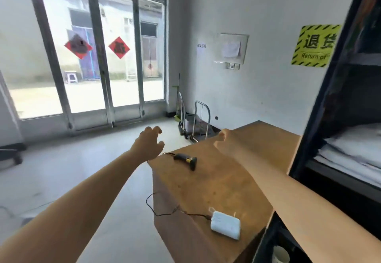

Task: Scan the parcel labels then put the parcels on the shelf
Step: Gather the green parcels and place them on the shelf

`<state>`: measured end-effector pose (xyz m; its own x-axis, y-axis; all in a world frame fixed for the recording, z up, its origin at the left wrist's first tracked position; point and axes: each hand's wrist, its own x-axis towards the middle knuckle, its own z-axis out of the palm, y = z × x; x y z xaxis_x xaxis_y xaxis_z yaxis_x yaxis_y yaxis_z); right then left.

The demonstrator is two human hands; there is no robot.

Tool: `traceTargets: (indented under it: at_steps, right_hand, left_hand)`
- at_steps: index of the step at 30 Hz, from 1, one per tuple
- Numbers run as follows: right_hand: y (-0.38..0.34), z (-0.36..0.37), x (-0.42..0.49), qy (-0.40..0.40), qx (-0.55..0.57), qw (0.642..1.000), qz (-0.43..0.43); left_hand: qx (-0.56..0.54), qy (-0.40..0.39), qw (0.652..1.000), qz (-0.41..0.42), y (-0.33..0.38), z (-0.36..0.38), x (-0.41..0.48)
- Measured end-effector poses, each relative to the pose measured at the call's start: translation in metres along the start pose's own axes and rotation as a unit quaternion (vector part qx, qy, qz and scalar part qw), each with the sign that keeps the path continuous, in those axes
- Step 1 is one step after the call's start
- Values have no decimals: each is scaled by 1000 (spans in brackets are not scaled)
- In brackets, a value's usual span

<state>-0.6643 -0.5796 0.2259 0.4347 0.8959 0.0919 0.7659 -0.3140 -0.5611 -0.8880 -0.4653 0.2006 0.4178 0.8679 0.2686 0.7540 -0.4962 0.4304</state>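
Hovering near scanner (186, 159) on table (226, 182): loose left hand (149, 143), right hand (223, 139).

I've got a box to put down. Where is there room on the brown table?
The brown wooden table is bare in the middle, between the black-and-yellow handheld scanner and the white rectangular power bank, and at its far end by the white wall. The near corner is crowded: the power bank and its thin black cable lie there.
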Motion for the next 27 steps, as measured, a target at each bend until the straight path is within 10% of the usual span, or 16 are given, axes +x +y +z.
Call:
traceTargets:
  at_steps: [17, 27]
  right_hand:
    - [-207, 151, 400, 4, -29, 995, -97]
    - [-295, 228, 618, 64, -123, 989, -59]
  left_hand:
    - [42, 35, 995, -79, -260, -68, 350]
    - [116, -13, 992, 39, -399, -81, 598]
